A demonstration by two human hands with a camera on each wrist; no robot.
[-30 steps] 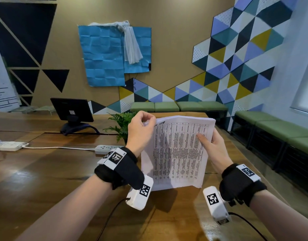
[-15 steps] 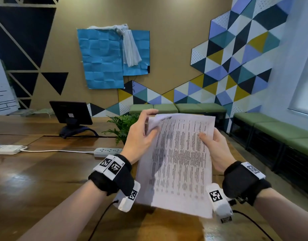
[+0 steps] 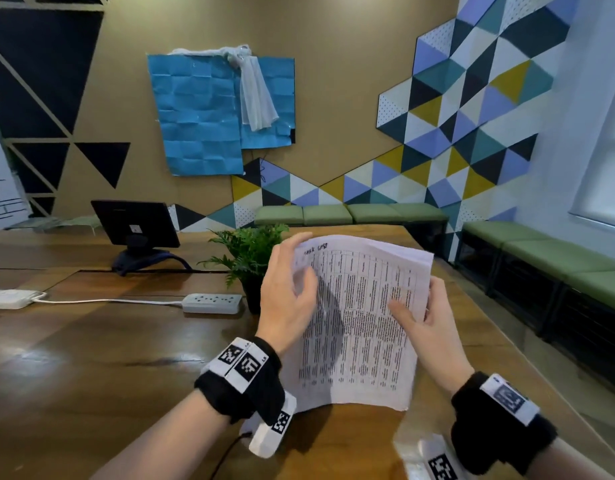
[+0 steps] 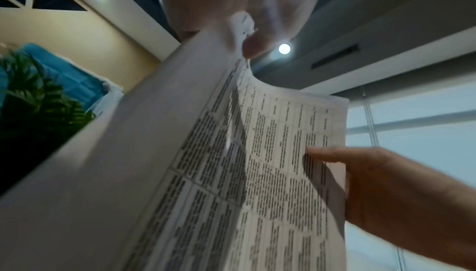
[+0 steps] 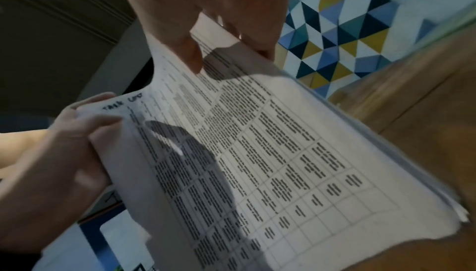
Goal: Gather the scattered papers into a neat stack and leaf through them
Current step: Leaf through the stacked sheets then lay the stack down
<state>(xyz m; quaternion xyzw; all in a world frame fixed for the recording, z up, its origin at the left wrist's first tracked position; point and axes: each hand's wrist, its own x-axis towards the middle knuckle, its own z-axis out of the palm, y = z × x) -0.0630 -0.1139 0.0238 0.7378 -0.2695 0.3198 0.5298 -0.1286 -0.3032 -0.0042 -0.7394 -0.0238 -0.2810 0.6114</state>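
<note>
— Where's the stack of papers (image 3: 359,317)?
— Held upright above the wooden worktop (image 3: 91,358), in front of the potted plant (image 3: 247,258).
— And each grip?
— Right hand (image 3: 434,327) clamps the right edge, thumb across the print. Left hand (image 3: 287,299) pinches the top-left corner (image 5: 108,108) of a sheet.

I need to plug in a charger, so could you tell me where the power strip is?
In the head view, the power strip lies on the wooden table, left of the potted plant.

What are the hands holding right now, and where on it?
The paper stack: left hand pinches the top-left corner, right hand grips the right edge, thumb on the front page.
</note>
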